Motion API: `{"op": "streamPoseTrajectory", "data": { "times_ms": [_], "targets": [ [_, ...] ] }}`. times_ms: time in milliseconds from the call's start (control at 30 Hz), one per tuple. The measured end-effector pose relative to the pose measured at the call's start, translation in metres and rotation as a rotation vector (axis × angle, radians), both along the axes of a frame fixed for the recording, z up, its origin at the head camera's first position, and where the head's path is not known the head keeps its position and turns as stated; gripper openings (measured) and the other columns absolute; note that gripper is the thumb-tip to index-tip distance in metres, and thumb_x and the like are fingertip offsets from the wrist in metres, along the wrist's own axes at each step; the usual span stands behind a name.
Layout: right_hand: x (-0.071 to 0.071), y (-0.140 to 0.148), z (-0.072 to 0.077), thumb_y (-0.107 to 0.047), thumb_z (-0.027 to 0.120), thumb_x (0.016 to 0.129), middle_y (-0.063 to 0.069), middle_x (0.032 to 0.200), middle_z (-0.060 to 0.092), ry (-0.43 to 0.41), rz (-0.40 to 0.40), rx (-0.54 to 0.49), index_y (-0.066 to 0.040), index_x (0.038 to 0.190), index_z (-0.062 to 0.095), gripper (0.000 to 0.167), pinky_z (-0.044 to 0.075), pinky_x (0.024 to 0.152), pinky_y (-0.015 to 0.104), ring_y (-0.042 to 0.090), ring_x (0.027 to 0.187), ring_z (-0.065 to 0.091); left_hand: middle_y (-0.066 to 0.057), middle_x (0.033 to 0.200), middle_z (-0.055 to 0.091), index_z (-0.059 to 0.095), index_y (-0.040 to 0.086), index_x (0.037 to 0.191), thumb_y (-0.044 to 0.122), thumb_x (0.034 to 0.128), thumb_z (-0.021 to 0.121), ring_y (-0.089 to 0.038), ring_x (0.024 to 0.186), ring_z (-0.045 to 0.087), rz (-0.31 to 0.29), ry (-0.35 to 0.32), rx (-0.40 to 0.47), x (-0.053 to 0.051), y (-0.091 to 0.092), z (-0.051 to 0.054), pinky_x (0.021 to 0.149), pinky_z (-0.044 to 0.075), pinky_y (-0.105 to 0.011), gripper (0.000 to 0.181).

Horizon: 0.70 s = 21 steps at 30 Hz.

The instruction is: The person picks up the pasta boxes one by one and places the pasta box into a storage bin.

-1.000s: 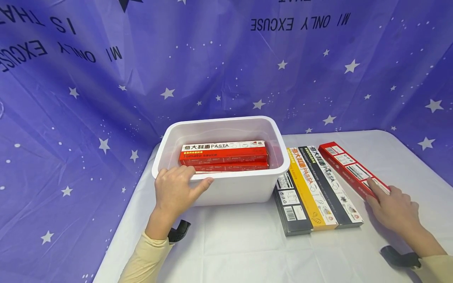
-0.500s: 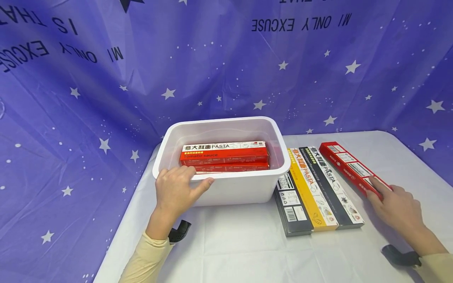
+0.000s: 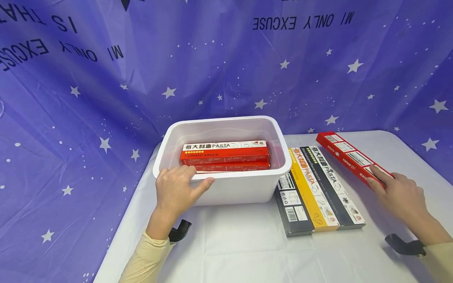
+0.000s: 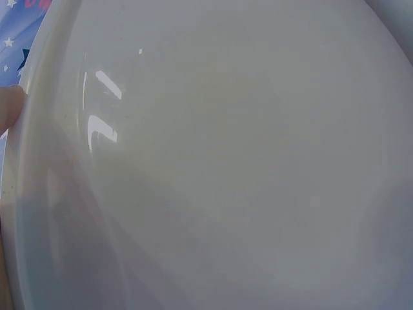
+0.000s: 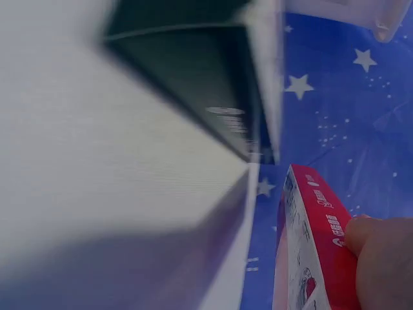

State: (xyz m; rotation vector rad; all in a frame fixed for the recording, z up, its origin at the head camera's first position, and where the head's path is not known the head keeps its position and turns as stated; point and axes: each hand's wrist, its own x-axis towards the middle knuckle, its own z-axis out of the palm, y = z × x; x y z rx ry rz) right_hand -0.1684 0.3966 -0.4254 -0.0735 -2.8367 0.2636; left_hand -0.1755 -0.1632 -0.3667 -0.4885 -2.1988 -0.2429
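Note:
My left hand (image 3: 176, 192) grips the front rim of a white plastic bin (image 3: 240, 186), fingers over the edge and thumb along the outside. The left wrist view is filled by the bin's wall (image 4: 232, 161). Inside the bin lie red tomato sauce pasta boxes (image 3: 226, 152), one on top in full sight. To the right, my right hand (image 3: 402, 198) holds the near end of another red pasta box (image 3: 348, 158), its far end raised off the table. The right wrist view has the thumb on the side of this red box (image 5: 329, 239).
Between the bin and my right hand, three pasta boxes lie side by side: a dark one (image 3: 293, 210), a yellow one (image 3: 313, 188) and a black one (image 3: 334, 188). A white cloth covers the table (image 3: 226, 251). Purple starry fabric (image 3: 226, 70) hangs behind.
The right hand has lifted the red pasta box from the table, and its far end has risen and shifted slightly left. The left hand stays on the bin's rim.

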Motion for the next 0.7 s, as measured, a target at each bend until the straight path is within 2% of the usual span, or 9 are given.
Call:
{"op": "streamPoseTrajectory", "data": {
  "times_ms": [267, 533, 700],
  "targets": [
    [-0.018, -0.01, 0.037, -0.039, 0.053, 0.103, 0.04, 0.107, 0.058, 0.033, 0.062, 0.031, -0.011, 0.151, 0.045, 0.057, 0.043, 0.056, 0.061, 0.054, 0.075, 0.058, -0.001, 0.052, 0.046, 0.047, 0.012, 0.062, 0.079, 0.0967, 0.024, -0.026, 0.047, 0.048, 0.008, -0.001, -0.005, 0.0, -0.001, 0.0, 0.053, 0.027, -0.036, 0.08],
    [-0.036, -0.028, 0.072, -0.036, 0.056, 0.103, 0.034, 0.106, 0.063, 0.086, 0.168, 0.055, -0.009, 0.147, 0.052, 0.052, 0.044, 0.062, 0.059, 0.047, 0.078, 0.061, -0.001, 0.052, 0.045, 0.046, 0.012, 0.062, 0.08, 0.0965, 0.023, -0.026, 0.046, 0.047, 0.01, -0.002, -0.007, 0.0, -0.001, 0.001, 0.053, 0.027, -0.036, 0.08],
    [-0.047, -0.044, 0.094, -0.032, 0.058, 0.102, 0.034, 0.113, 0.062, 0.074, 0.202, 0.095, -0.008, 0.147, 0.051, 0.051, 0.047, 0.071, 0.063, 0.048, 0.09, 0.06, -0.001, 0.052, 0.045, 0.047, 0.012, 0.062, 0.08, 0.0965, 0.023, -0.026, 0.047, 0.047, 0.009, -0.011, -0.006, 0.001, -0.001, 0.001, 0.053, 0.027, -0.036, 0.08]
  ]
}}
